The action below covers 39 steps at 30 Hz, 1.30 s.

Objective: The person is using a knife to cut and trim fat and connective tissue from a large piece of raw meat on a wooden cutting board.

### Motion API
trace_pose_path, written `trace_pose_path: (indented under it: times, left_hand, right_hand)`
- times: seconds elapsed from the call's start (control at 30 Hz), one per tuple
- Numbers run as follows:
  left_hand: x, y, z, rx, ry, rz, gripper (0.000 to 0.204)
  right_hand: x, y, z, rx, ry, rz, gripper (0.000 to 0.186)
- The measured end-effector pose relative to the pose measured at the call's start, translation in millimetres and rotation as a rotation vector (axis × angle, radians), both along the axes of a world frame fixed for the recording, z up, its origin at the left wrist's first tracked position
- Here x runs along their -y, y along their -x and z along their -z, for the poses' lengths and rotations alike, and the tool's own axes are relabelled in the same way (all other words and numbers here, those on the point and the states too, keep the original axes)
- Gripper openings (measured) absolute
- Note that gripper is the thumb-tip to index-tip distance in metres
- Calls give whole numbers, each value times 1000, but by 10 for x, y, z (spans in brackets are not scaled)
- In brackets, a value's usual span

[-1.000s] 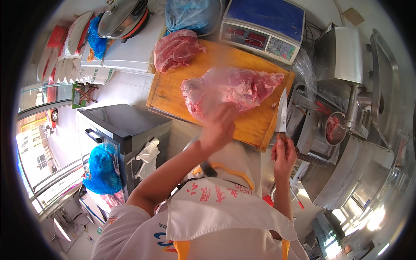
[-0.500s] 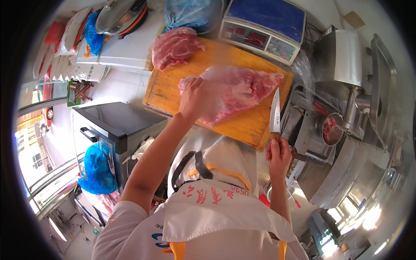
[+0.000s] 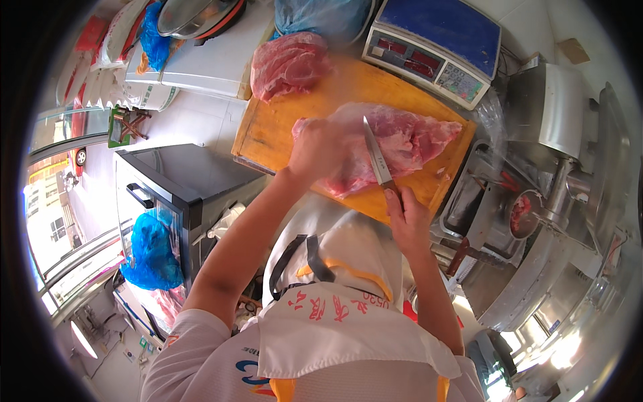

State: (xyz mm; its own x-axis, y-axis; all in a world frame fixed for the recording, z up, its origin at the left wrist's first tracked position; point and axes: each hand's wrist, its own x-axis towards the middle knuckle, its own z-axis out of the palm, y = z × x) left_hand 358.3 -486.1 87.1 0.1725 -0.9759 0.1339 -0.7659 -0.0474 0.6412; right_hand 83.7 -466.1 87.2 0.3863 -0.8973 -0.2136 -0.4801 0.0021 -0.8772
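Note:
A large slab of raw meat [image 3: 408,137], pink with pale fat, lies across the wooden cutting board [image 3: 268,137]. At its left end my left hand [image 3: 313,149] is closed on the meat, though a hazy smear blurs the fingertips. My right hand [image 3: 408,218] grips a knife [image 3: 378,155] by its dark handle at the near side of the slab. The blade points away from me and slightly left, over the middle of the meat; whether the edge touches it I cannot tell. A second chunk of raw meat [image 3: 289,65] sits at the board's far left corner.
Beyond the board stands a blue-topped weighing scale [image 3: 435,47], with a blue plastic bag [image 3: 318,19] beside it. A metal meat grinder [image 3: 546,110] and a bowl with meat scraps [image 3: 526,213] are at right. A dark cabinet [image 3: 194,171] stands left.
My right hand has carried the knife leftward from the board's right edge to over the slab. My left hand stays at the slab's left end. The whole view has shifted slightly.

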Motion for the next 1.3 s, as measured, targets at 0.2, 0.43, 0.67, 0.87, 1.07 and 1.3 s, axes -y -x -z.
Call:
trace_pose_path:
  times: [0.2, 0.43, 0.67, 0.87, 1.07, 1.3]
  left_hand:
    - [68, -50, -115, -27, -130, 27, 18]
    - [-28, -138, 41, -16, -155, 2, 16]
    - [-2, -95, -13, 30, -106, 14, 8]
    - [-84, -111, -64, 11, -16, 7, 7]
    - [-118, -152, 42, 86, -58, 2, 5]
    - [-175, -179, 58, 56, -33, -34, 5]
  right_hand:
    - [-295, -262, 175, -72, 54, 10, 20]
    - [-543, -16, -72, -51, 41, -66, 17]
    - [-403, -242, 160, -117, 137, -94, 16]
    - [-505, -114, 21, -41, 57, -66, 18]
    - [-384, -208, 142, -186, 100, -189, 17]
    - [-239, -355, 27, -56, 161, -139, 17]
